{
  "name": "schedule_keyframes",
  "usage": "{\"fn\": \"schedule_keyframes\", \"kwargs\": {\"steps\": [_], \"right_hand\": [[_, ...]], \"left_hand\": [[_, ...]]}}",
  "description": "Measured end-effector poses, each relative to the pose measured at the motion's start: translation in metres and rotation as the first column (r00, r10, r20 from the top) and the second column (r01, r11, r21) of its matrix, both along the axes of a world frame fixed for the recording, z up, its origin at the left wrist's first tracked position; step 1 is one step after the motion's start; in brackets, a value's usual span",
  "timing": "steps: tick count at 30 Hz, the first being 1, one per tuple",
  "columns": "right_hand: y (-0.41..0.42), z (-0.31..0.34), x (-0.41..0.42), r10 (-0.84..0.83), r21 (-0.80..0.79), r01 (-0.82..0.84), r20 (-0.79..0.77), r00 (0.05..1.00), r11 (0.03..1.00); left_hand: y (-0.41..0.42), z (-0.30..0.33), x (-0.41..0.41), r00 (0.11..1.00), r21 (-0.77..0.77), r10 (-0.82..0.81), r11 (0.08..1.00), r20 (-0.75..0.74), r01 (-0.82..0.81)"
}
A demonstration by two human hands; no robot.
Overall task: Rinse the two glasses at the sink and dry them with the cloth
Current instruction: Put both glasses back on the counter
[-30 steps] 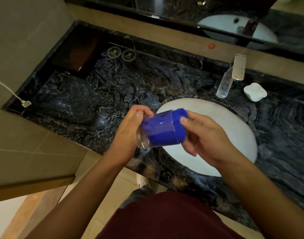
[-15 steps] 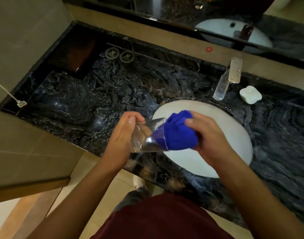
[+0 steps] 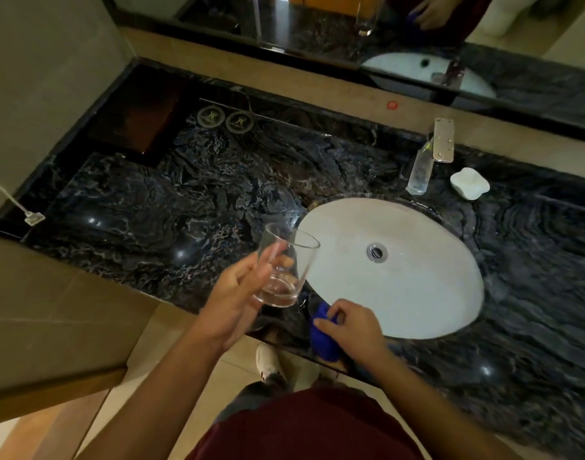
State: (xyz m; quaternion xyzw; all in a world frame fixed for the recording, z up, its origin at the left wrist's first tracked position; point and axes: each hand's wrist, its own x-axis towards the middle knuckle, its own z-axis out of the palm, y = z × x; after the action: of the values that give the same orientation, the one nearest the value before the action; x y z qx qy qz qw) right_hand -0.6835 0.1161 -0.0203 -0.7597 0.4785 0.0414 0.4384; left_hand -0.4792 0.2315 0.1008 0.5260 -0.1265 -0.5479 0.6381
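A: Eyes on the tumbler [image 3: 282, 267]: clear, straight-walled, thick base, tilted with its mouth toward one o'clock. It's up in the air over the bench [image 3: 191, 194] edge, just at nine o'clock of the sink basin [image 3: 400, 293].

B: Who's got it?

A: The left hand [image 3: 233, 295], fingers wrapped round the lower wall, thumb on the near side. The right hand [image 3: 349, 323] is down at six o'clock of the basin, clenched on the blue cloth [image 3: 322, 340], which is bunched against the bench lip.

B: Risks from here?

A: Smooth glass, possibly damp, held one-handed over hard stone. A slack grip, I'd say, and it slides out and chips on the bench or drops to the floor. The cloth partly overhangs the front edge, so it could fall if let go.

B: Does the glass look finished?

A: No droplets that I can make out, but the picture's too soft to swear to it. Only one glass on the bench side; a second shows in the mirror [image 3: 317, 28] at twelve o'clock.

B: And around it?

A: Chrome tap [image 3: 432, 157] at one o'clock, white soap dish [image 3: 469, 184] beside it, two round coasters [image 3: 224, 118] at eleven.
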Motion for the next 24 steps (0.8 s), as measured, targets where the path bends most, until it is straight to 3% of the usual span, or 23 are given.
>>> {"fn": "schedule_keyframes", "kwargs": {"steps": [2,4,5,6,8,9,11,16,20,22,24], "right_hand": [[0.006,-0.002,0.011,0.040,-0.004,-0.041,-0.157,0.987,0.999],[0.005,0.007,0.017,0.182,-0.106,-0.230,-0.342,0.922,0.967],[0.002,0.018,0.018,0.209,-0.147,-0.273,-0.348,0.914,0.951],[-0.003,0.032,0.018,0.218,-0.151,-0.265,-0.272,0.937,0.952],[-0.016,0.063,0.015,0.147,0.042,-0.152,0.103,0.984,0.987],[-0.021,0.080,0.013,0.075,0.187,-0.136,0.299,0.951,0.973],[-0.028,0.104,0.015,0.025,0.312,-0.188,0.460,0.888,0.931],[-0.036,0.114,0.036,0.311,0.085,-0.358,0.337,0.888,0.930],[-0.045,0.101,0.031,0.362,0.065,-0.403,0.326,0.873,0.913],[-0.047,0.093,0.025,0.360,0.068,-0.402,0.331,0.872,0.913],[-0.051,0.086,0.021,0.347,0.056,-0.384,0.326,0.880,0.922]], "left_hand": [[0.004,-0.007,-0.001,0.999,0.019,-0.035,0.999,0.030,0.034],[0.007,-0.012,0.000,0.996,0.052,-0.043,0.998,0.075,0.040],[0.008,-0.015,0.000,0.993,0.067,-0.051,0.997,0.107,0.044],[0.009,-0.017,0.000,0.988,0.079,-0.063,0.995,0.144,0.052],[0.012,-0.021,0.001,0.967,0.100,-0.092,0.993,0.236,0.070],[0.013,-0.023,0.001,0.951,0.115,-0.112,0.990,0.287,0.082],[0.016,-0.029,-0.001,0.910,0.163,-0.165,0.981,0.380,0.110],[0.013,-0.040,-0.019,0.845,0.173,-0.208,0.975,0.492,0.139],[0.015,-0.046,-0.029,0.809,0.211,-0.265,0.961,0.524,0.178],[0.020,-0.047,-0.025,0.710,0.278,-0.341,0.938,0.616,0.209],[0.030,-0.049,-0.017,0.505,0.357,-0.360,0.928,0.785,0.106]]}}
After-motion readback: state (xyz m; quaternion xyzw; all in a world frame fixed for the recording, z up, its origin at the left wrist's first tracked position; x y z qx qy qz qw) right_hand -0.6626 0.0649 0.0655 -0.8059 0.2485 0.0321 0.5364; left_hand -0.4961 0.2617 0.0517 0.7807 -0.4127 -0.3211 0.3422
